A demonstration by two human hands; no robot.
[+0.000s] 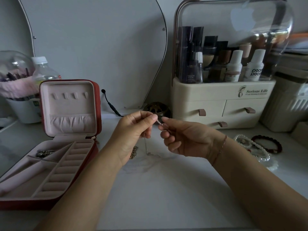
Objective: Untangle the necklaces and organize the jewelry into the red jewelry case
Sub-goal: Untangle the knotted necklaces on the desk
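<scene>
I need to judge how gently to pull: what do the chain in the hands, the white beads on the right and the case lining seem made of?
The chain looks like fine metal links, silvery glint. The white beads are glossy, pearl-like; real or plastic unclear. The case lining seems matte pink velvety fabric, gathered at the pocket.

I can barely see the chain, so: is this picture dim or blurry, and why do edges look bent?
Head view: dim light leaves the chain between left hand and right hand faint; a reflection glares on the lid; the wide lens warps the case; right edge blurred.
</scene>
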